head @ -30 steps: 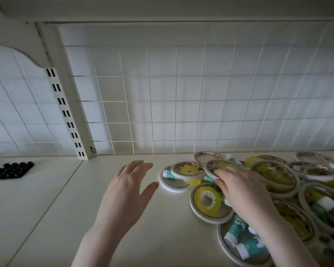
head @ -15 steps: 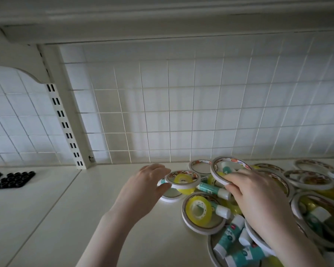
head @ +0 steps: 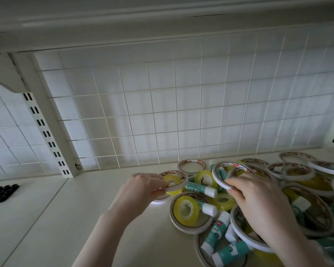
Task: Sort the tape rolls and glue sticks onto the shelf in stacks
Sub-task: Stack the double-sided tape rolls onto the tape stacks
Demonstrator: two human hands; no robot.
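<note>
A heap of flat white tape rings, small yellow tape rolls and teal-and-white glue sticks covers the right part of the cream shelf point(head: 69, 218). My left hand point(head: 143, 189) pinches the near edge of a thin white tape ring point(head: 178, 187) with a yellow roll inside it. My right hand point(head: 258, 201) holds another white tape ring point(head: 218, 180), tilted up off the heap. A glue stick point(head: 201, 188) lies between the two rings. A yellow roll point(head: 185, 208) rests inside a ring just below.
A white wire grid point(head: 162, 122) backs the shelf, with a slotted upright point(head: 46, 133) at the left. A cluster of small black items point(head: 0, 192) lies on the neighbouring shelf section at far left. An upper shelf board point(head: 162, 20) hangs overhead.
My left hand has reached right and closed on a tape ring. My right hand has lifted its ring off the heap and tilted it. The camera has tipped upward.
</note>
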